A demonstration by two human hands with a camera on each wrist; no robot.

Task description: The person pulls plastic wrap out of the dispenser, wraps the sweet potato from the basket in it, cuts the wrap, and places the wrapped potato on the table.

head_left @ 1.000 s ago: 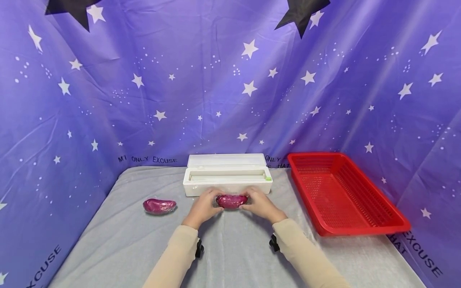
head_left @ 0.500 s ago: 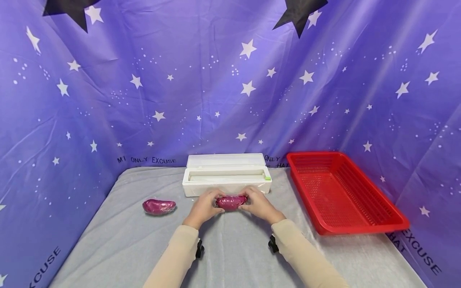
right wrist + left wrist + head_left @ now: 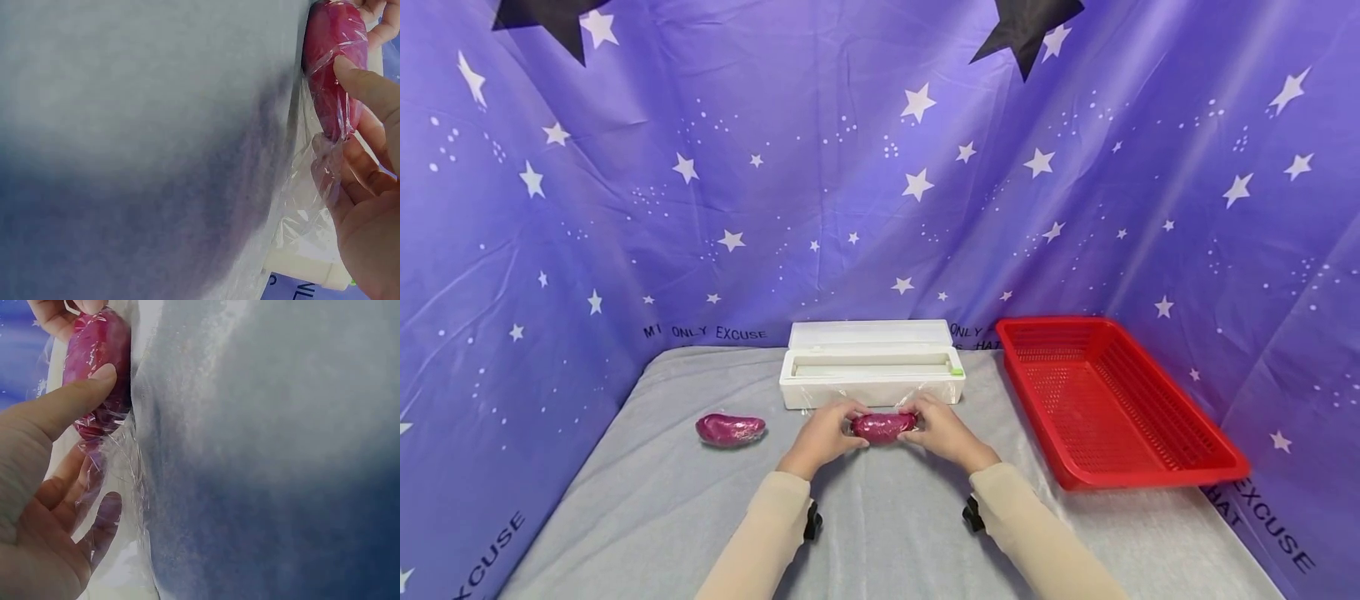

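Note:
Both hands hold a purple-red sweet potato (image 3: 883, 427) by its two ends, low over the table in front of a white cling film box (image 3: 872, 394). My left hand (image 3: 823, 435) has its thumb on the near side; the left wrist view shows other fingers spread behind clear cling film (image 3: 122, 453). My right hand (image 3: 951, 435) grips the other end, its thumb pressing the film-covered skin in the right wrist view. Loose film (image 3: 303, 219) hangs around that end and stretches near the box. A second film-wrapped sweet potato (image 3: 730, 430) lies left of the left hand.
The box stands with its lid (image 3: 871, 334) raised at the back, and a green cutter piece (image 3: 957, 372) sits at its right end. A red plastic basket (image 3: 1067, 478) stands on the right. Grey cloth (image 3: 880, 533) covers the table; starry purple curtains (image 3: 820, 167) enclose it.
Between the hands, the sweet potato has come slightly toward me and turned a little. More clear film now shows between the hands and the box.

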